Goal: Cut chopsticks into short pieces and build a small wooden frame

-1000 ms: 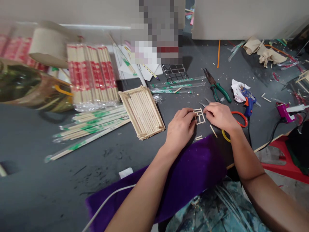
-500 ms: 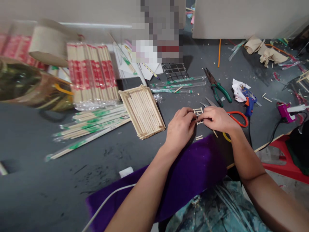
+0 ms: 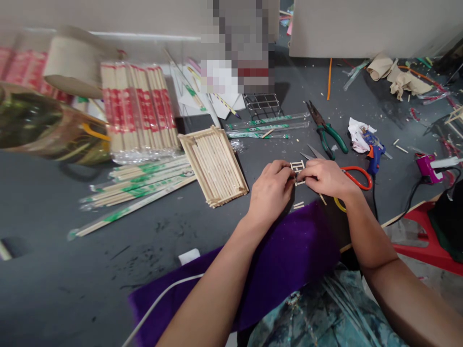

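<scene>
Both of my hands meet at a small ladder-like frame of thin wooden sticks (image 3: 297,165) lying on the dark table. My left hand (image 3: 272,188) has its fingers closed at the frame's left side. From the right, my right hand (image 3: 321,177) pinches at the frame's lower part; the fingertips hide what lies between them. Some short cut stick pieces (image 3: 298,205) rest just below. Red-handled scissors (image 3: 356,176) lie partly under my right hand. Left of my hands sits a rectangular tray built of wooden sticks (image 3: 215,166).
Green-handled pliers (image 3: 327,130) and a blue glue gun (image 3: 375,159) lie at the right. Packs of chopsticks (image 3: 139,108) and loose wrapped chopsticks (image 3: 137,188) are on the left. A purple cloth (image 3: 285,260) covers the front edge. A wire rack (image 3: 263,106) stands behind.
Hardly anything differs. My fingers stay at the small stick frame, and the whole view has shifted very slightly.
</scene>
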`<state>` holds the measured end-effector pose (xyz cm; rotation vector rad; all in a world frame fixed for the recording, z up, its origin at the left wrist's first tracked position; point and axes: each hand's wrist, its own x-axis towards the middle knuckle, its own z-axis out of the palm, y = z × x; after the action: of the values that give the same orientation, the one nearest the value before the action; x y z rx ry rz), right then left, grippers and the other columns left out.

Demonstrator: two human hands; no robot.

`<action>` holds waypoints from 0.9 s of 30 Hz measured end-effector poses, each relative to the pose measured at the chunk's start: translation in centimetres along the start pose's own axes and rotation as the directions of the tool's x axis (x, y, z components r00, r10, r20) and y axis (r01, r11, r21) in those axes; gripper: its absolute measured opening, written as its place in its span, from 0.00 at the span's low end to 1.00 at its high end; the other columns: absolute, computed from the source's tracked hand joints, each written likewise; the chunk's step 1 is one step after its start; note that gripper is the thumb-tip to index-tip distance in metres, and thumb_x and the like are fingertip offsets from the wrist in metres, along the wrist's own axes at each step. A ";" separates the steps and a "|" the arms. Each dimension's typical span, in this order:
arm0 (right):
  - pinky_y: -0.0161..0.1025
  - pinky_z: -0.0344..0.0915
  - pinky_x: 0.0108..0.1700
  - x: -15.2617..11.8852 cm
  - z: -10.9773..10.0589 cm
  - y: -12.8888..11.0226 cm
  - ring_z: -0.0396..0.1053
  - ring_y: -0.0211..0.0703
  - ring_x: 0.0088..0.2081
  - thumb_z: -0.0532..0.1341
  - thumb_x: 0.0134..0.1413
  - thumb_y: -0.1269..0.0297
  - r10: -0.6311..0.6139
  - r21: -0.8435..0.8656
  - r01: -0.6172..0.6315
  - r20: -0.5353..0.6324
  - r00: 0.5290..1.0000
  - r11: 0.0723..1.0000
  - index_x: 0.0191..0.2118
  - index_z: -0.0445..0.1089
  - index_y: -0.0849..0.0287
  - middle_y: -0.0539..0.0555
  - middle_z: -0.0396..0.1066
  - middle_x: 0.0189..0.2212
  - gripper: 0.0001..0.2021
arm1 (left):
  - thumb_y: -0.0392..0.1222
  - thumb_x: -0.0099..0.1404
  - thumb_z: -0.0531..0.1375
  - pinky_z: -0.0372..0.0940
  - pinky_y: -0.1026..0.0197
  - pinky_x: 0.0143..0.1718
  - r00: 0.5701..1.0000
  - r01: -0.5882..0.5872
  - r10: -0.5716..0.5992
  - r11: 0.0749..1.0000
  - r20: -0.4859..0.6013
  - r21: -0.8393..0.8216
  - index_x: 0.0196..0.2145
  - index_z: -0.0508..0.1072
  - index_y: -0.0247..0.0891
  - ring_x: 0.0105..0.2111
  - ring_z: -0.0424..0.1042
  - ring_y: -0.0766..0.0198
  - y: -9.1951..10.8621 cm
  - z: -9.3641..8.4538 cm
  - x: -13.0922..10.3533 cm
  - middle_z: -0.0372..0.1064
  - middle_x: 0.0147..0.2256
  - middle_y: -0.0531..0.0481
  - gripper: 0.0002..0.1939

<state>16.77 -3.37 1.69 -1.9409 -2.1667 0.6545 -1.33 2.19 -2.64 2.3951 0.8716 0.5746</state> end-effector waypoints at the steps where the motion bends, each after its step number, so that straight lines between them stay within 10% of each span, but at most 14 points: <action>1: 0.38 0.57 0.39 -0.1 -0.1 0.1 0.69 0.43 0.39 0.56 0.58 0.75 -0.006 0.021 0.006 -0.007 1.000 1.000 0.39 0.81 0.54 0.52 0.73 0.33 0.16 | 0.32 0.69 0.57 0.70 0.50 0.48 1.000 0.000 0.000 1.000 0.000 -0.001 0.39 0.75 0.37 0.47 0.71 0.52 0.0 0.0 0.0 0.72 0.47 0.40 0.06; 8: 0.38 0.61 0.43 -0.4 -0.5 0.9 0.71 0.43 0.42 0.55 0.58 0.76 0.121 0.054 -0.114 -0.162 0.979 0.992 0.36 0.79 0.56 0.53 0.75 0.34 0.15 | 0.31 0.67 0.60 0.70 0.49 0.50 0.999 0.015 -0.014 1.000 0.037 -0.017 0.40 0.74 0.36 0.49 0.72 0.50 0.0 -0.5 0.0 0.72 0.48 0.40 0.05; 27: 0.39 0.60 0.41 -0.3 -0.2 0.9 0.72 0.44 0.42 0.56 0.58 0.75 0.152 -0.049 -0.156 -0.087 0.985 0.986 0.34 0.78 0.56 0.53 0.77 0.35 0.13 | 0.31 0.67 0.61 0.71 0.47 0.49 1.000 -0.004 0.004 1.000 0.029 -0.010 0.40 0.75 0.36 0.47 0.72 0.50 0.1 -0.4 0.1 0.74 0.48 0.41 0.05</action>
<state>17.68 -3.55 1.50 -2.1407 -2.0217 0.5306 -1.45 2.35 -2.24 2.3908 0.8500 0.5437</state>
